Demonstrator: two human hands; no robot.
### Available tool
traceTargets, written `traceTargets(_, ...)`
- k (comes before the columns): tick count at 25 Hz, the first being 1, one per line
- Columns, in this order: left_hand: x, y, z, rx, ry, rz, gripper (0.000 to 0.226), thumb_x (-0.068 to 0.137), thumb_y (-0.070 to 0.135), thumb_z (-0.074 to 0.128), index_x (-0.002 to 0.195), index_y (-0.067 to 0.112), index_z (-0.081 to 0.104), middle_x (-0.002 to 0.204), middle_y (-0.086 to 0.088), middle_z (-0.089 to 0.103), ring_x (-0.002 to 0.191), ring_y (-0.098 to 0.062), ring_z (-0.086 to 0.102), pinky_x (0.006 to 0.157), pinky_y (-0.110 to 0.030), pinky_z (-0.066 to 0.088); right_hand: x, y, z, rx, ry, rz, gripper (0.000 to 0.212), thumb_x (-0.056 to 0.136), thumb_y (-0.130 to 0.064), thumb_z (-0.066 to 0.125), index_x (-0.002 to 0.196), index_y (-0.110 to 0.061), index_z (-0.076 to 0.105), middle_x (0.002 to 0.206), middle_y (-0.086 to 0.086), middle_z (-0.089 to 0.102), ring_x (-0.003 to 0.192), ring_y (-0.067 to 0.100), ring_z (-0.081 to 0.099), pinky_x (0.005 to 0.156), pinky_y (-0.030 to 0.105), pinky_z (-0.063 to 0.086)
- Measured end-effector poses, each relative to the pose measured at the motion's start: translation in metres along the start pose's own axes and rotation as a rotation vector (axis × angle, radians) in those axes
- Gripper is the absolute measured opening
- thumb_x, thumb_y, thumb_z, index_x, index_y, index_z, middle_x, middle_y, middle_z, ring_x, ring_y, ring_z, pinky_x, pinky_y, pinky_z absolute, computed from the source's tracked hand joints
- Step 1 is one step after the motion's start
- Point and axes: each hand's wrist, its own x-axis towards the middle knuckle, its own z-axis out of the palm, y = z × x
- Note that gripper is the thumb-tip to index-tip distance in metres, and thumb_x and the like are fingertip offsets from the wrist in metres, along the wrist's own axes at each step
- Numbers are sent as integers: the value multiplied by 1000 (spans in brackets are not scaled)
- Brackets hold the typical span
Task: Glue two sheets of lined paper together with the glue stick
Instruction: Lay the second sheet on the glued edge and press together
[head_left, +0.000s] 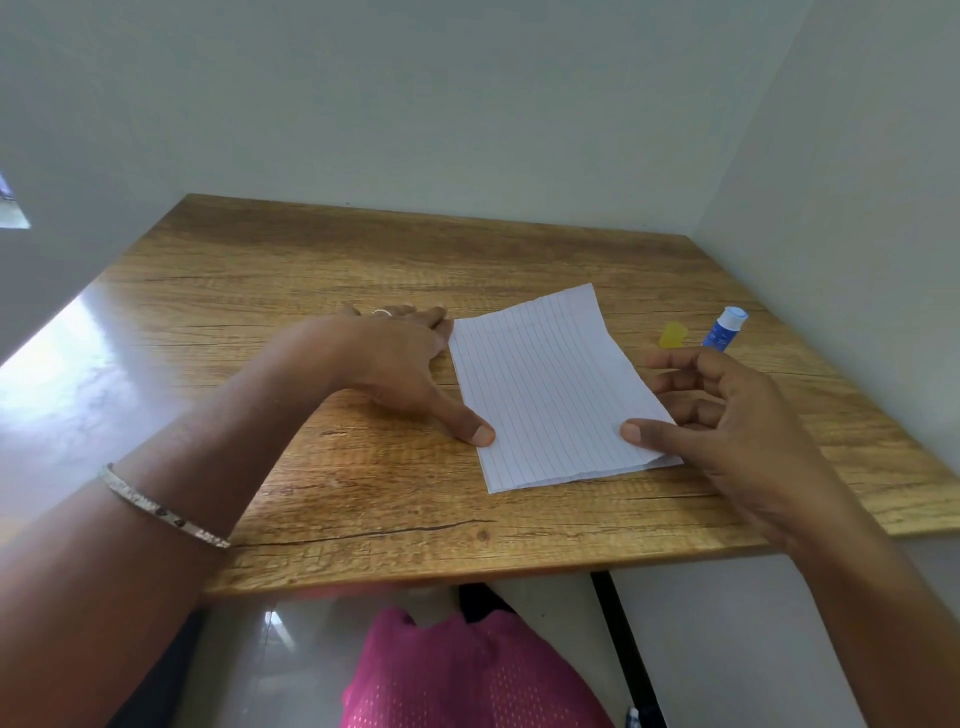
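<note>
Two sheets of lined paper (550, 384) lie stacked on the wooden table (363, 493), their near edges slightly offset. My left hand (405, 358) rests flat along the stack's left edge, its thumb pressing the near left side. My right hand (727, 415) holds the near right edge: the thumb lies on top and the curled fingers sit at the edge. The blue glue stick (723, 331) lies uncapped at the right behind my right hand. Its yellow cap (674, 333) lies beside it on the left.
The table stands in a corner, with walls behind it and on the right. A black table leg (618, 639) and pink clothing (467, 675) show below the near edge. A bangle (161, 512) circles my left forearm.
</note>
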Motion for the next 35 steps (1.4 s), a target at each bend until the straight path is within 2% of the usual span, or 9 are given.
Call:
traceTargets(5,-1,2,0,-24,-37,12,151,42,100,47,157,25,-16,167,7,-19,155,-19,-13,123,-59,0,-8,4,3,13,82,-49,51,66,-8,91,108,-30,71,102,-14,75,90,11,76,71,26,63)
traceTargets(10,0,2,0,-47,-55,18,150,43,99,50,157,27,-18,166,8,-21,154,-18,-16,123,-58,-4,-16,7,3,-50,157,-29,51,67,-8,92,106,-32,69,102,-7,73,86,17,74,76,32,63)
traceTargets(13,0,2,0,-64,-74,22,151,41,99,49,156,28,-20,166,8,-23,153,-18,-18,122,-59,-6,-22,3,9,-328,354,-89,45,75,-2,83,109,-26,70,104,-7,70,78,8,70,74,16,54)
traceTargets(15,1,2,0,-69,-80,27,153,39,100,48,155,28,-21,165,7,-24,153,-19,-19,121,-61,-6,-34,-6,25,-523,506,-269,34,79,2,75,107,-18,71,103,-3,67,79,8,64,75,6,45)
traceTargets(17,2,2,0,-69,-81,28,155,37,101,47,155,28,-22,165,6,-25,153,-19,-19,121,-62,-7,-51,-15,52,-541,456,-452,23,83,-2,71,99,-17,72,96,-6,68,88,10,61,82,13,43)
traceTargets(19,2,2,1,-68,-71,30,158,35,103,46,154,26,-24,164,6,-29,153,-18,-20,120,-63,-7,-65,-21,79,-547,293,-564,17,83,-11,67,94,-22,72,91,-12,69,94,7,59,86,24,41)
traceTargets(23,6,2,4,-77,-31,104,154,35,104,44,153,34,-26,160,14,-32,151,-15,-23,120,-61,-11,-76,-19,105,-614,139,-583,21,84,-18,57,95,-21,75,92,-12,70,94,8,60,90,27,40)
traceTargets(29,6,1,3,-93,-87,182,123,52,98,46,152,53,-10,148,35,-19,152,-7,-19,117,-61,-20,-80,-12,89,-659,197,-541,26,87,-20,53,98,-19,76,90,-10,71,90,7,62,91,24,42)
traceTargets(35,1,9,3,-57,-95,177,116,64,91,43,154,45,-15,161,20,-22,145,-11,-35,115,-60,-25,-73,-1,46,-780,317,-363,21,83,-11,60,91,-16,79,84,-8,73,85,14,66,90,24,36)
